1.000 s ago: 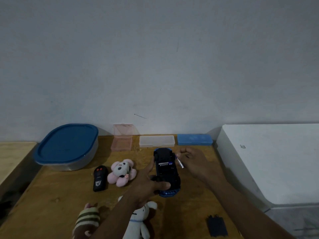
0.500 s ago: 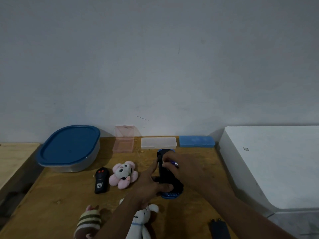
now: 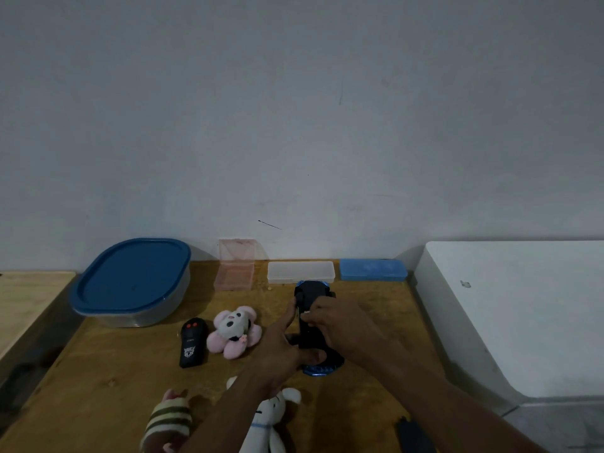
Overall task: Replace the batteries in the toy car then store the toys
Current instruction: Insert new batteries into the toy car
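mid battery swap: left hand (image 3: 281, 351) grips the toy car (image 3: 309, 292), right hand (image 3: 340, 325) curls onto its underside, hold unclear; pink plush (image 3: 233, 331) at nine o'clock not yet stored.

I'm losing the middle of the toy car (image 3: 310, 290) and whatever the right hand (image 3: 340, 325) is working there. Nearer than the car, the edge is cropping the striped plush (image 3: 170, 420), white plush (image 3: 266, 423) and black piece (image 3: 414, 434).

Dim, bluish, grainy light with low contrast. The car (image 3: 310, 291) between the left hand (image 3: 277, 351) and right hand (image 3: 340, 325) is a black mass, and the battery (image 3: 307, 312) at the right fingertips is only a pale speck. Soft shadows lie beneath both forearms.
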{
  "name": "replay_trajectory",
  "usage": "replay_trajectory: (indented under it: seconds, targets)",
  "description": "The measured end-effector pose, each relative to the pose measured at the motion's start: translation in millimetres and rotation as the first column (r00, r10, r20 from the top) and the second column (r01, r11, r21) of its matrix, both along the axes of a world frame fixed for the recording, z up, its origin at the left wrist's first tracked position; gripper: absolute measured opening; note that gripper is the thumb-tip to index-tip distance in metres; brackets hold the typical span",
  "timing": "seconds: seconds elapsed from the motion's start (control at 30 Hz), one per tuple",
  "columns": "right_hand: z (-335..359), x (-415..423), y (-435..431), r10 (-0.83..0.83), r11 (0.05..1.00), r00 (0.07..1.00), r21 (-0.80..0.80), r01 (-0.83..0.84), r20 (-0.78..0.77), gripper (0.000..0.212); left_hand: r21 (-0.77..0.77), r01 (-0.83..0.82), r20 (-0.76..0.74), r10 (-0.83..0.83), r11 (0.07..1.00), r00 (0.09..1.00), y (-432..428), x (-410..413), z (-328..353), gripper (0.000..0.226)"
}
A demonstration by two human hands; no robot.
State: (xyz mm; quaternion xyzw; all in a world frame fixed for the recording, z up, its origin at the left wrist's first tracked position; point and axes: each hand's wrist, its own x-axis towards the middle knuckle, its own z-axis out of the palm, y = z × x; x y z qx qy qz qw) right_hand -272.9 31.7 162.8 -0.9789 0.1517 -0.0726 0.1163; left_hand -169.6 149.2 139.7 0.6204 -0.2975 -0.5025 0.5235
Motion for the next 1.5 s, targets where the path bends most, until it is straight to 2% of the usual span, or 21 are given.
replay_trajectory:
  seconds: [0.17,0.33,0.63,0.9,1.0,1.07,1.17,1.3,1.43,1.5]
  targets:
    - [0,0,1,-0.011,1.000,0.998,0.003,0.011,-0.060,0.028,0.057,-0.020,0.018,0.019,0.998,1.000,0,-1,-8,0.108]
    - [4,-4,6,0.064,0.994,0.981,-0.075,-0.079,-0.185,0.034,0.068,-0.021,0.034,0.018,0.997,0.999,1,-2,-11,0.107]
    - [13,-5,5,0.144,0.977,0.930,-0.102,-0.188,-0.338,0.035,0.055,0.021,0.033,-0.023,0.998,0.999,6,-8,-10,0.099]
    - [12,-3,6,0.122,0.989,0.945,-0.047,-0.142,-0.304,0.035,0.087,-0.018,0.057,0.013,0.996,0.998,6,-10,-13,0.099]
    - [6,-1,6,0.010,0.999,0.989,0.047,-0.003,-0.145,0.030,0.063,-0.044,-0.008,0.045,0.997,0.999,5,-6,-12,0.100]
    - [4,1,5,-0.030,0.996,0.998,0.082,0.034,-0.051,0.031,0.039,-0.055,-0.034,0.056,0.998,0.998,3,-2,-10,0.099]
    - [4,5,4,-0.044,0.995,0.999,0.091,0.044,-0.005,0.030,0.025,-0.046,-0.033,0.047,0.999,0.998,1,3,-6,0.099]
    - [7,4,-1,0.038,0.999,0.995,0.005,-0.037,-0.094,0.030,0.040,-0.024,-0.039,0.026,0.999,0.999,0,4,-2,0.099]
    - [17,4,-4,0.162,0.970,0.940,-0.128,-0.208,-0.302,0.036,0.046,-0.033,-0.016,0.034,0.998,0.999,0,0,-7,0.100]
    - [17,4,-6,0.186,0.962,0.931,-0.137,-0.238,-0.314,0.035,0.034,-0.034,-0.027,0.035,0.999,0.999,-1,-1,-9,0.099]
